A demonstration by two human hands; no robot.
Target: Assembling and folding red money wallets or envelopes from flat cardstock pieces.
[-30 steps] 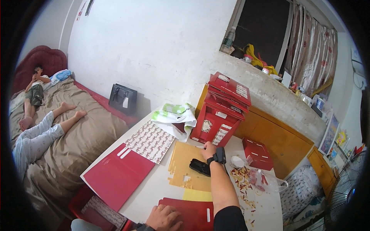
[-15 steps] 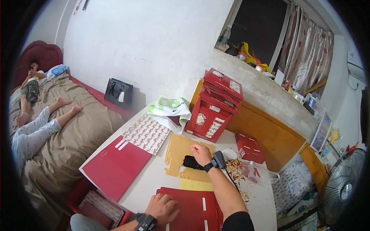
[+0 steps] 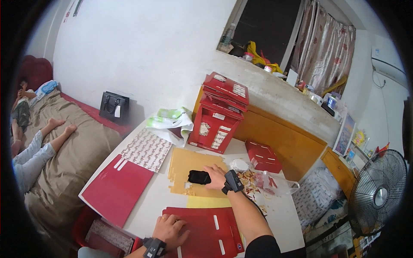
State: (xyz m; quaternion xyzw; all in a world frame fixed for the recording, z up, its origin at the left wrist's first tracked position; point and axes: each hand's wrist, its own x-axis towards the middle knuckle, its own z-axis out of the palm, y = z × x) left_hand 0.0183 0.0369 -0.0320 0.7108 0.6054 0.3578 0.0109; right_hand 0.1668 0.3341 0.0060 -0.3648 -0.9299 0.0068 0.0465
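A flat tan cardboard sheet (image 3: 178,165) with ragged edges lies on the white surface (image 3: 150,200), and a small black oblong device (image 3: 199,177) rests on it. The right grip (image 3: 216,176) reaches in over the sheet from the near side, its thumb and fingers spread around the right end of the device; whether they press on it I cannot tell. A dark unit (image 3: 232,180) is strapped to that wrist.

Nearer than the sheet, the left grip (image 3: 170,231) lies palm down, fingers spread and unclosed, on a pile of flat red card panels (image 3: 198,234) with white slots. A plain yellow sheet (image 3: 208,202) shows between that pile and the cardboard sheet.

To the left of the cardboard sheet are a dark-red rectangular panel (image 3: 114,191) and, beyond it, a white sheet with a repeated dark pattern (image 3: 146,150). Behind the cardboard sheet stand a crumpled white-and-green plastic bag (image 3: 170,122) and a tall stack of red boxes (image 3: 215,129). To its right lie a white rounded object (image 3: 239,164), scattered red and cream scraps (image 3: 248,182), a clear plastic bag (image 3: 279,185) and, farther back, a low red box (image 3: 263,155). Well to its left, a person's bare legs (image 3: 41,146) stretch across a bed with a brown cover (image 3: 86,146).
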